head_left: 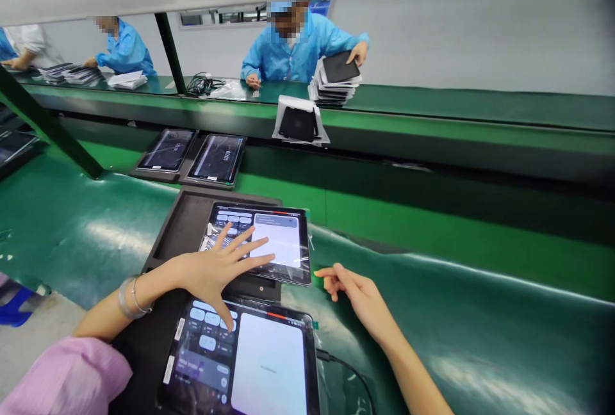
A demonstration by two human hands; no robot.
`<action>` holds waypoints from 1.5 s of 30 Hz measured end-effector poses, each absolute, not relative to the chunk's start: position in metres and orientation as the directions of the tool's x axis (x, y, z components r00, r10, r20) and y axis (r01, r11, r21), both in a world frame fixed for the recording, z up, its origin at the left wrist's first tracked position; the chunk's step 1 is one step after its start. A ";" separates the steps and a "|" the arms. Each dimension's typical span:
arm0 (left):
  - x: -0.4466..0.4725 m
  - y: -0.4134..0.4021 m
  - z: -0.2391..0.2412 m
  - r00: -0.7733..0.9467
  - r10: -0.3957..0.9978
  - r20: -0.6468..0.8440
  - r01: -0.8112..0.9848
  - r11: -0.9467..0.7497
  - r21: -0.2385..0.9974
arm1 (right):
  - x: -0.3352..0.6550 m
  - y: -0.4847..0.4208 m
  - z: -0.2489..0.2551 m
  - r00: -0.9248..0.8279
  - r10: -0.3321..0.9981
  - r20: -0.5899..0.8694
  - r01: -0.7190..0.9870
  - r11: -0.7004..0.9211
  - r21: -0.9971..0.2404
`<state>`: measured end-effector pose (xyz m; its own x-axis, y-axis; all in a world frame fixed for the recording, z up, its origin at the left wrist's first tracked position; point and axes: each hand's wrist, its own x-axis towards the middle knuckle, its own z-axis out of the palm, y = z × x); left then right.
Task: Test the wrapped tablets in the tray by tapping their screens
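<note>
1. Left hand (209,272): fingers spread wide apart over the lit far tablet (286,245), thumb over the near tablet (269,364); contact is unclear.
2. Near tablet: at the far tablet's 6 o'clock, a black cable (348,370) at its 3 o'clock edge.
3. Right hand (353,287): just off the far tablet's 4 o'clock corner, fingers partly curled; I cannot tell whether they pinch anything.
4. Black tray (177,229): reaches out at the far tablet's 9 o'clock.
</note>
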<state>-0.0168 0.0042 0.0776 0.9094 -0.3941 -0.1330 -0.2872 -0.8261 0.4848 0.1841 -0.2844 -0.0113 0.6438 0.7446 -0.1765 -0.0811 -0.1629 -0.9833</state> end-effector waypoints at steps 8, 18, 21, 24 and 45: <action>-0.018 -0.002 0.080 0.889 -0.433 -0.146 -0.310 -0.807 0.503 | 0.182 -0.284 -0.008 0.646 0.743 -0.172 -0.078 -0.160 -0.984; -0.005 0.025 0.064 0.989 0.081 0.123 0.029 -0.926 0.375 | 0.186 -0.287 -0.013 0.638 0.753 -0.164 -0.073 -0.154 -0.985; -0.003 0.032 0.058 0.996 0.057 0.065 0.029 -0.925 0.380 | 0.186 -0.288 -0.014 0.635 0.754 -0.168 -0.059 -0.169 -0.984; -0.003 0.036 0.061 0.999 -0.020 -0.033 -0.005 -0.919 0.394 | 0.186 -0.289 -0.014 0.629 0.760 -0.164 -0.041 -0.178 -0.983; -0.079 0.041 0.071 0.978 -0.107 -0.181 -0.050 -0.955 0.294 | 0.194 -0.288 -0.020 0.651 0.734 -0.193 0.020 -0.271 -0.962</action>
